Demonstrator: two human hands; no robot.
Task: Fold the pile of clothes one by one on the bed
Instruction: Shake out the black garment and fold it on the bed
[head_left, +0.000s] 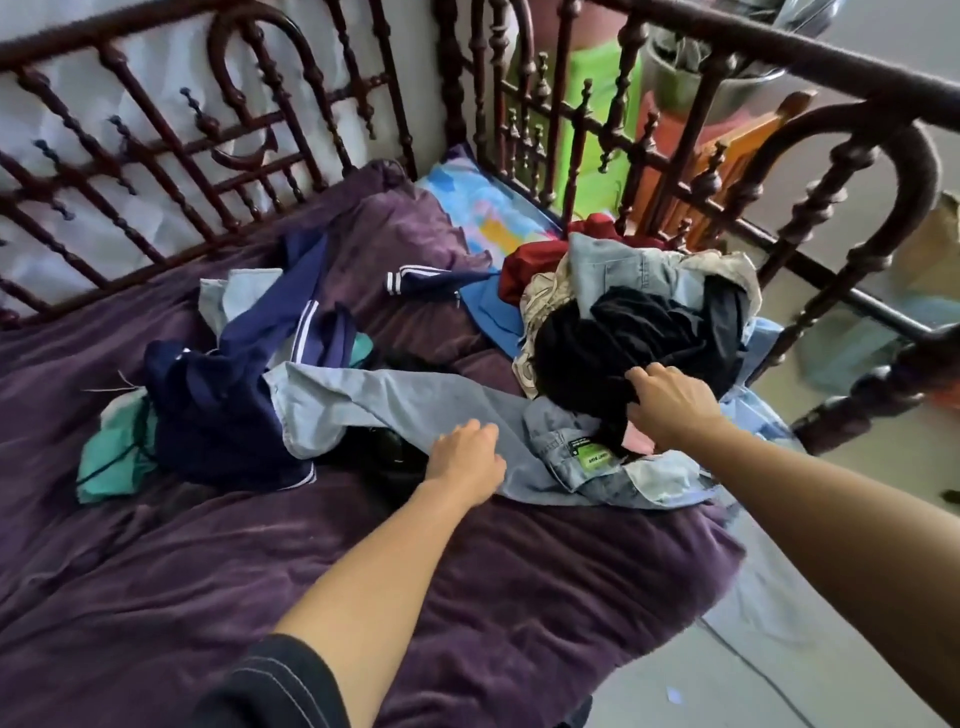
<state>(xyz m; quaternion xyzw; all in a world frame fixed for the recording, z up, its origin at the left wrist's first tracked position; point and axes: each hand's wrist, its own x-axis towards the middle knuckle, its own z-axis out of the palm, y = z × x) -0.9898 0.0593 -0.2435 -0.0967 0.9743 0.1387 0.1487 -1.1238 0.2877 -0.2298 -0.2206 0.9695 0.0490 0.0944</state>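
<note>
A pile of clothes (639, 291) lies at the right side of the bed: a black garment (613, 343) on top, light denim, red and cream pieces under it. Pale blue jeans (405, 405) with a green label stretch across the purple blanket (260, 561) toward the left. My left hand (467, 460) lies on the jeans with fingers curled into the cloth. My right hand (667, 402) grips the lower edge of the black garment. A navy jacket (234, 395) with white stripes and a teal piece (117, 457) lie to the left.
A dark wooden bed frame (727, 130) with turned spindles runs behind and to the right of the pile. A colourful pillow (483, 213) sits in the back corner. The floor (779, 649) is at the lower right, beyond the bed's edge.
</note>
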